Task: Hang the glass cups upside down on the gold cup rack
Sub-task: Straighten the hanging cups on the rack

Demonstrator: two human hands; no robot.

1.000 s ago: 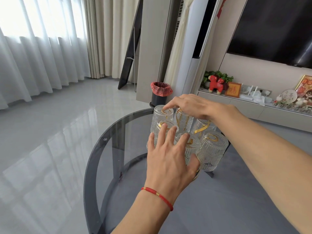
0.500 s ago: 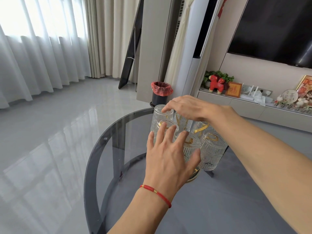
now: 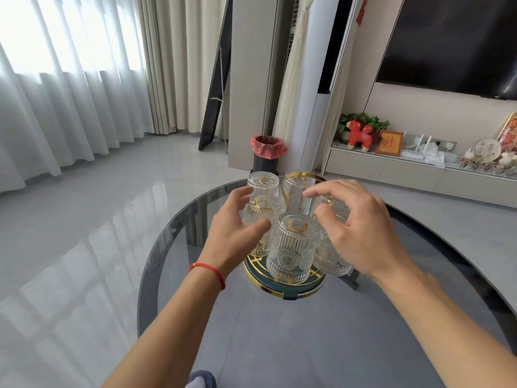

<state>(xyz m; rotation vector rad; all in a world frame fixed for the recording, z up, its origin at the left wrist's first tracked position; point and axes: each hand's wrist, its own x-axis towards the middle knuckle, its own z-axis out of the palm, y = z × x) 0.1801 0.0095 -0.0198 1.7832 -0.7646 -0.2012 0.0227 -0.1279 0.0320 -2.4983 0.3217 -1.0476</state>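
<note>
Several ribbed glass cups hang upside down on the gold cup rack point(image 3: 282, 287), whose round gold-rimmed base stands on the dark glass table point(image 3: 279, 331). The nearest cup point(image 3: 291, 250) faces me at the front. Another cup point(image 3: 263, 183) sits at the back left. My left hand point(image 3: 232, 236) is to the left of the cluster, fingers spread, thumb near the front-left cup. My right hand point(image 3: 361, 231) hovers at the right side, fingers curled and apart over a partly hidden cup. Neither hand clearly grips a cup.
A black bin with a red liner point(image 3: 267, 152) stands on the floor behind the table. A low cabinet point(image 3: 405, 169) with ornaments runs along the right wall under a dark screen. Curtains line the left. The table's curved edge is close to the rack on the far side.
Both hands have drawn back off the tops of the cups to the two sides of the cluster. The view has come closer and the front cup now shows fully.
</note>
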